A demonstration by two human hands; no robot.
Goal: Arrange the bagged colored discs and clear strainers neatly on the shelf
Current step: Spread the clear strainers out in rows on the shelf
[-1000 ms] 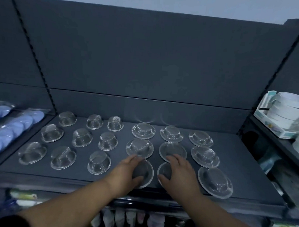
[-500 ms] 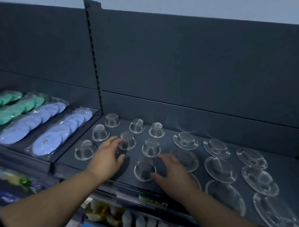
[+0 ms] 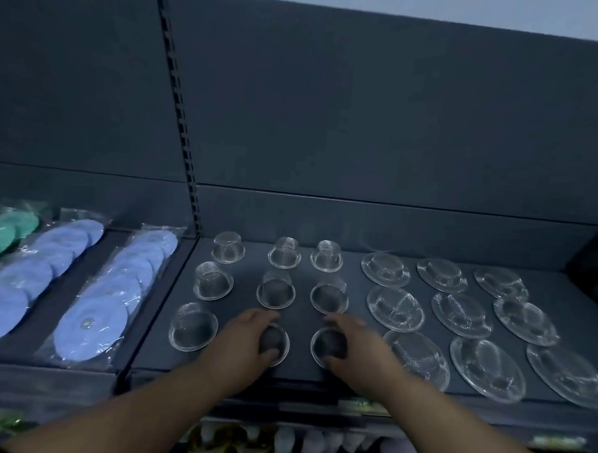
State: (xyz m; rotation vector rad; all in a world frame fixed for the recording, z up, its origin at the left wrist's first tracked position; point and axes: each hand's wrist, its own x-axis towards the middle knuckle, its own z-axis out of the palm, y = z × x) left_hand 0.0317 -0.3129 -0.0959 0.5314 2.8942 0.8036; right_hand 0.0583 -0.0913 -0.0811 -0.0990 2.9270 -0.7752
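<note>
At the shelf's front edge, centre: left hand [image 3: 241,343] curled over the first small strainer [image 3: 276,341], thumb on the near side of the dome, fingers over the far side. The piece sits dome-up with its rim on the shelf [image 3: 356,299].

Just to its right: right hand [image 3: 360,349] grips the second small strainer [image 3: 328,344] in the same manner, with the dome showing between thumb and fingers. The two held pieces stand side by side, slightly apart, as the middle and right items of the front row.

Around them: seven other small strainers [image 3: 276,289], dome-up, completing a three-by-three block. The front-left strainer [image 3: 193,326] lies just left of the left hand, apart from it.

Further right: nine wide strainers [image 3: 395,308], flat-rimmed, three rows of three; the nearest lies beside the right wrist, contact not discernible.

Left bay, past the slotted upright [image 3: 182,125]: two bags of blue discs [image 3: 116,287], discs overlapped front to back; one bag of green discs [image 3: 6,234] at the far left, partly out of view.
</note>
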